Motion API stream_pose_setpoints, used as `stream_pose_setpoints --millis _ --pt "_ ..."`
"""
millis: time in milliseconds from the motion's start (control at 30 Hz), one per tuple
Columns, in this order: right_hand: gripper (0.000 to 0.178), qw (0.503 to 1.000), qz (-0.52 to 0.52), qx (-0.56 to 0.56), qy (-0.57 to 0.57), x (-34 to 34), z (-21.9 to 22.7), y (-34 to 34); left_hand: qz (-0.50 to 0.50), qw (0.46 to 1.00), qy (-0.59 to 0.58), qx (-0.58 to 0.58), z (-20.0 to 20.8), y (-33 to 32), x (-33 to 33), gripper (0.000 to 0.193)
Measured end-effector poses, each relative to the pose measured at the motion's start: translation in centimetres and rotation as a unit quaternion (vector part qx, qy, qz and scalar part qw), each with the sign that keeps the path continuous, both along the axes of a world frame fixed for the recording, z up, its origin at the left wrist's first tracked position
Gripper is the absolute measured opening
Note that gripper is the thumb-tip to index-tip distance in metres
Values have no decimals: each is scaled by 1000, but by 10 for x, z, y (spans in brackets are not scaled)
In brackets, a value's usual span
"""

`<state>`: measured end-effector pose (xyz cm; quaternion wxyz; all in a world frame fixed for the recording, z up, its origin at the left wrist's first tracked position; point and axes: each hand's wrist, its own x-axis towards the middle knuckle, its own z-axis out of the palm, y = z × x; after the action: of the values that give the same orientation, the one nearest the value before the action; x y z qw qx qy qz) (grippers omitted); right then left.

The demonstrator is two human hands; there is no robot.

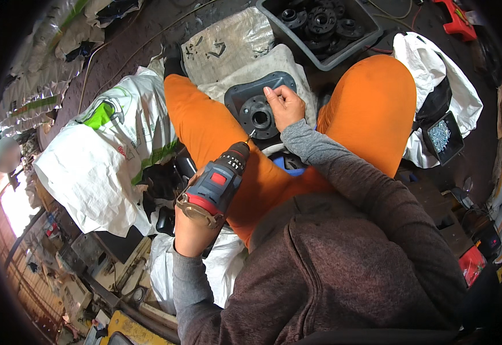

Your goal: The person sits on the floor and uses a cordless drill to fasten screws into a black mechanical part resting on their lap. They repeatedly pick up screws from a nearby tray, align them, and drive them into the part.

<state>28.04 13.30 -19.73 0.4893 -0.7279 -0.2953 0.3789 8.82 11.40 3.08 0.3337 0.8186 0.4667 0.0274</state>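
Left hand (192,234) clamped round drill (219,179), likely hefty. Dark cover (247,110) between knees (377,83), probably stiff, slick; grab rim (232,92). Right hand (286,108) curled at its right; can't tell if pinching.

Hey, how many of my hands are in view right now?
2: your left hand, partly hidden by the drill it grips, and your right hand, at the right side of the dark gray part between your legs.

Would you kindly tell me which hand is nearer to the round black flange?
Right. The right hand is beside the flange, at its upper right in the picture; the left hand is farther off, to the lower left, holding the drill.
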Motion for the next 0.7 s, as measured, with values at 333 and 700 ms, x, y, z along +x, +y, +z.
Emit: stream_pose_setpoints --millis 333,700 --pt "35 998 -22 47 -27 -3 -3 -3 -21 998 60 -11 -9 4 -9 31" --pt "34 998 -54 9 36 -8 -5 -2 -92 968 226 -62 21 32 48 65"
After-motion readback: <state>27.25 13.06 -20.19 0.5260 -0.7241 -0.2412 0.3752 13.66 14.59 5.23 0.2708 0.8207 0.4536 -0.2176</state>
